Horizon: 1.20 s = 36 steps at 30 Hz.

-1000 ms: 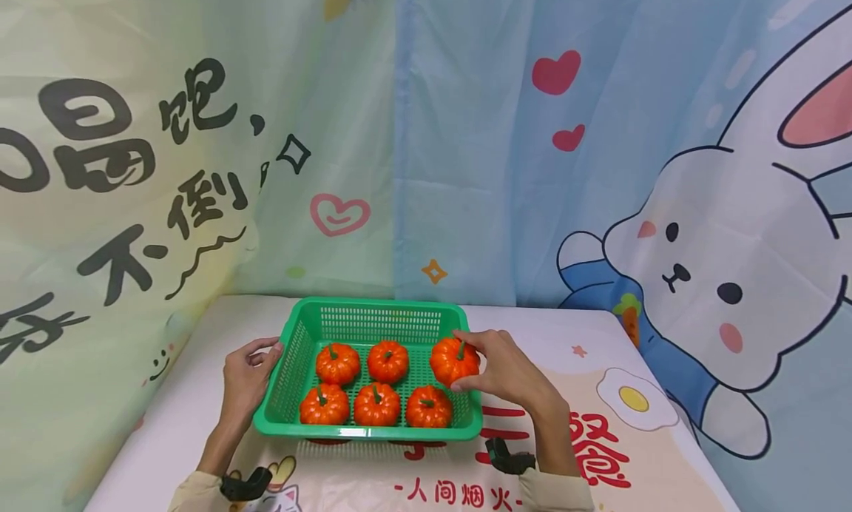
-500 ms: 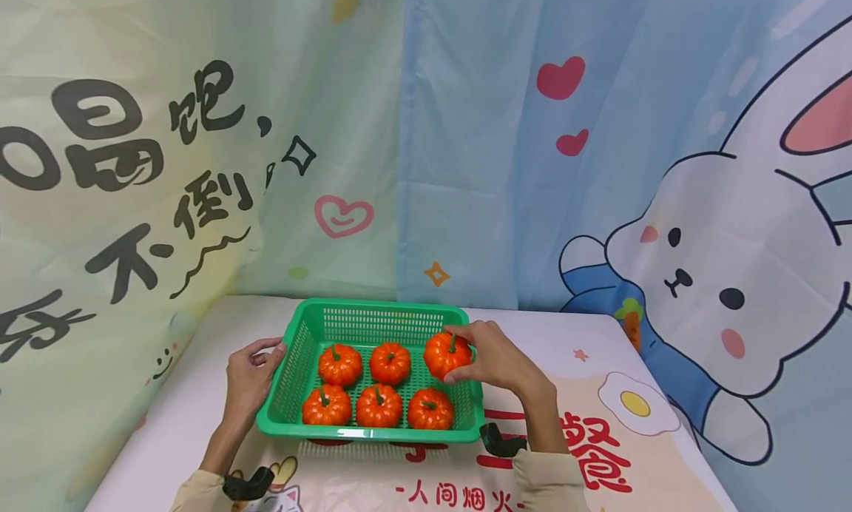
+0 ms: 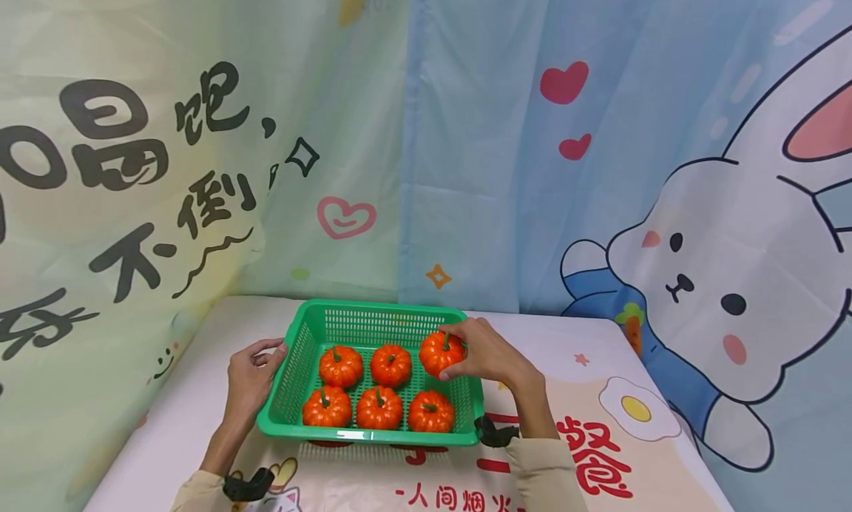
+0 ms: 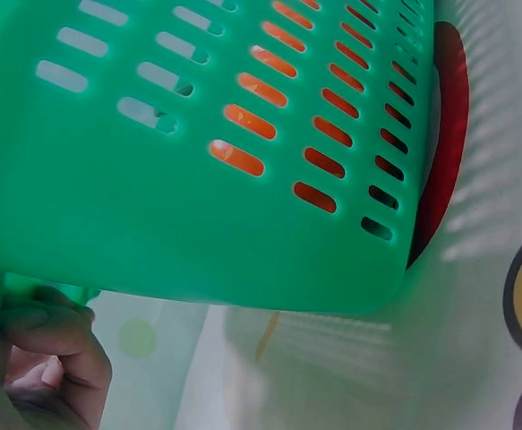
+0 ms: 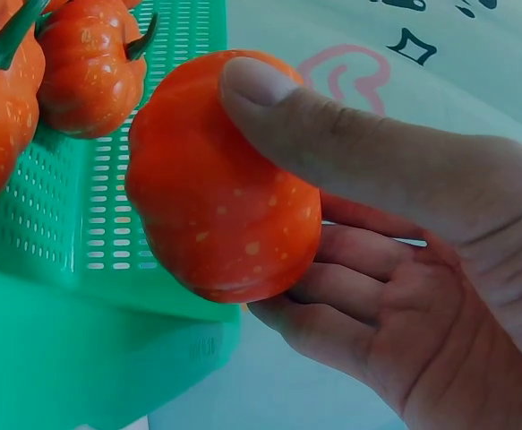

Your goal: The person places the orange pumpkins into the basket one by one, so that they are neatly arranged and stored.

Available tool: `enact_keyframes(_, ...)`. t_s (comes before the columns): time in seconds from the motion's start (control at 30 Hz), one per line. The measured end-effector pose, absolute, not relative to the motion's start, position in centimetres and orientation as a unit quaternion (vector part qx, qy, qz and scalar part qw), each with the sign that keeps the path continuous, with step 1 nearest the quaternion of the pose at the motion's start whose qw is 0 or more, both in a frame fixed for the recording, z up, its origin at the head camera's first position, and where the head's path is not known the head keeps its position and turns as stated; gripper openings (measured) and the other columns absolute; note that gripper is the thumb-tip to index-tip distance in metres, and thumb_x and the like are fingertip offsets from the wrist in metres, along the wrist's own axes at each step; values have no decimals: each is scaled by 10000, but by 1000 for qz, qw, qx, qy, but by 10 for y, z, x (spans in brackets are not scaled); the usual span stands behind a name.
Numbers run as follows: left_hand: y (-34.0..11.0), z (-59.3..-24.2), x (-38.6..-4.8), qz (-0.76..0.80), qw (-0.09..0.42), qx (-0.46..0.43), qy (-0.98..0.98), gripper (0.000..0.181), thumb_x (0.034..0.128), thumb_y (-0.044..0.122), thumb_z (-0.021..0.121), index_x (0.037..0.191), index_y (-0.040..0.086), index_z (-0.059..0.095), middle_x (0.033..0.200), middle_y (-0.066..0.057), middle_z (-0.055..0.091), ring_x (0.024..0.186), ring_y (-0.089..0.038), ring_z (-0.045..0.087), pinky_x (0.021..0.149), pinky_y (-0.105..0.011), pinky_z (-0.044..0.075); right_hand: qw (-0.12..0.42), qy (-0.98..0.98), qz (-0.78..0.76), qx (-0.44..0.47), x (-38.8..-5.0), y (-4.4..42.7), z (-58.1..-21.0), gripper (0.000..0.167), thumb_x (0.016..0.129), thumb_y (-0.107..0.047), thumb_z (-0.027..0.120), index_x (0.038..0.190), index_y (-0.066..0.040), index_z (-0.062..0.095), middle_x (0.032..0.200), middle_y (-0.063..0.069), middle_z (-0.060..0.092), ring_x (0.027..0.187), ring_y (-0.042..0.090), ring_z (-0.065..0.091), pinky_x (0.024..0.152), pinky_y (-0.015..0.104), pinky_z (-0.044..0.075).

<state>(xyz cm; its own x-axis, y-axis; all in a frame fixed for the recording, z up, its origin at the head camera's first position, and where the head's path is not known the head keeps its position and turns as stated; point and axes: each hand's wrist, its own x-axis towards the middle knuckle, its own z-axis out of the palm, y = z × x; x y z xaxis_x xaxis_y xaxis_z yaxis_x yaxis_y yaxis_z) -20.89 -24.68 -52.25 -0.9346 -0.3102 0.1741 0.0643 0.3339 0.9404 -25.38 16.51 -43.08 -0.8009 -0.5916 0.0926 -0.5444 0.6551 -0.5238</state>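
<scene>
A green plastic basket [image 3: 366, 434] with slotted walls stands on the table. My left hand [image 3: 249, 379] grips its left rim; in the left wrist view the curled fingers [image 4: 77, 354] are at the rim, partly cut off by the frame. Between thumb and fingers, my right hand [image 3: 492, 355] holds a small orange pumpkin [image 3: 438, 356] with a green stem, raised over the basket's right rear part. The right wrist view shows the thumb across this pumpkin [image 5: 216, 206]. Several more pumpkins sit in two rows in the basket, among them a front right one [image 3: 431, 413].
A printed cloth [image 3: 639, 453] with red characters and a fried egg picture covers the table. Behind it hangs a curtain [image 3: 459, 164] with hearts and a large rabbit. A dark wrist camera [image 3: 248, 486] sits on the left wrist.
My right hand has moved a little left and slightly up with the pumpkin, further in over the basket. The left hand stays on the rim, and the head view has shifted slightly.
</scene>
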Motion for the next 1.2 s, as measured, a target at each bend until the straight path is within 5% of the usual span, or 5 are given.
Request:
enact_keyframes(0.23,-247,-522,-209,-572,161,80,-800,352,1077,197,713,1312,-63,738,847,-193,803,575,-46,648,526,-219,526,58,915,-265,-299,-259,159,-431,703,793,-270,998,1405,-54,728,1164,29,762,990,135,619,834,262,559)
enact_keyframes(0.87,-245,-519,-207,-580,168,72,-794,320,1073,171,710,1279,-71,749,807,-186,793,564,-35,643,528,-216,524,74,918,-234,-311,-275,148,-444,718,788,-233,999,1392,24,708,1210,70,772,1038,164,634,909,324,565)
enact_keyframes(1.2,-245,-520,-208,-582,166,73,-793,317,1076,171,705,1277,-70,750,788,-167,788,560,-39,644,531,-221,529,99,927,-222,-286,-277,142,-447,698,775,-192,1009,1366,13,698,1287,112,729,1151,251,625,1023,451,576)
